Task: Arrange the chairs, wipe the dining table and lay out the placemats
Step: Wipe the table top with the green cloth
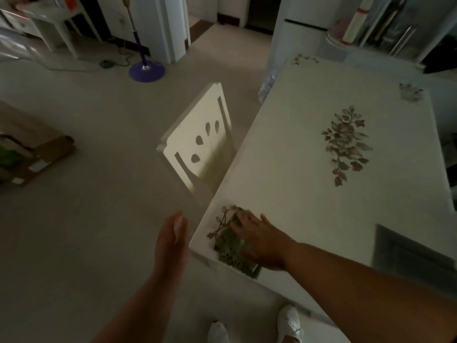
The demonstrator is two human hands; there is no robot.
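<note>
The white dining table (309, 134) with printed leaf patterns fills the right side of the head view. My right hand (259, 240) presses flat on a green cloth (228, 248) at the table's near left corner. My left hand (173, 240) hovers just off that corner over the floor, fingers straight and together, holding nothing. A white chair (197, 142) with teardrop cut-outs in its back stands tucked against the table's left edge. A grey placemat (410, 253) lies at the table's near right.
A cardboard box (37, 154) sits on the floor at the left. A purple floor-stand base (147, 70) with a cord stands near a white pillar at the back. Shelves line the back left, a white fridge (296, 33) the back right. My white shoes (289, 323) show below.
</note>
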